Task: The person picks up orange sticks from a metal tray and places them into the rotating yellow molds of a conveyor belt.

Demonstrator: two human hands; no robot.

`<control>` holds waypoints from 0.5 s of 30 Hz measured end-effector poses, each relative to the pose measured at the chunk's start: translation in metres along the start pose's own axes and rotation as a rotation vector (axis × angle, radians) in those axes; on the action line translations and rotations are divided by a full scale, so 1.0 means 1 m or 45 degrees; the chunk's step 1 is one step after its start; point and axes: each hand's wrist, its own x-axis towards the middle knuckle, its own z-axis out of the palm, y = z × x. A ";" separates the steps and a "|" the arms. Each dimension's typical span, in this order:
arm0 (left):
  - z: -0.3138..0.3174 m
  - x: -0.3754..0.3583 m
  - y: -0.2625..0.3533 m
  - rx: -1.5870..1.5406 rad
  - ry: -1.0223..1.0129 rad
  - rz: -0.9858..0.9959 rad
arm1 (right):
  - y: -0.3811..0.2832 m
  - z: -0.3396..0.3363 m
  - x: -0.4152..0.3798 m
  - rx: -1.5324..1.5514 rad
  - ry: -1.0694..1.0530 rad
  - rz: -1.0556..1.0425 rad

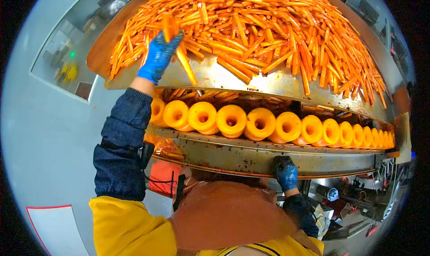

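Observation:
My left hand (160, 55), in a blue glove, is raised over the left end of a sloped metal tray (237, 79). Its fingers are closed round some orange, oily-looking sticks (169, 27) that point upward. A heap of similar glossy sticks (268, 23) covers the tray. Low on the right, my right hand (285, 172), also blue-gloved with dark stains on the fingers, is closed at the lip of a narrow metal trough (224, 156). Whether it holds anything is hidden. Between the hands runs a row of yellow-orange funnel-shaped cups (231, 121).
More sticks (215, 96) lie behind the cups, under the tray's front edge. A clear plastic bag with orange contents (165, 147) sits at the trough's left end. A brown apron (233, 215) covers my front. Machinery (345, 202) stands at lower right, a window (71, 45) at upper left.

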 end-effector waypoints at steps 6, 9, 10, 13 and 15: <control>-0.056 -0.062 -0.030 -0.209 0.492 0.056 | 0.006 0.007 -0.002 -0.056 0.019 -0.061; -0.059 -0.096 -0.054 0.013 0.687 0.257 | 0.008 0.008 -0.005 -0.001 -0.051 0.081; -0.055 -0.107 -0.064 0.199 0.637 0.385 | 0.006 0.007 -0.005 -0.003 -0.055 0.073; -0.042 -0.135 -0.075 0.622 0.534 0.576 | 0.004 0.004 -0.002 0.048 -0.015 0.081; -0.042 -0.143 -0.072 0.682 0.474 0.544 | 0.006 0.005 -0.004 0.061 -0.013 0.087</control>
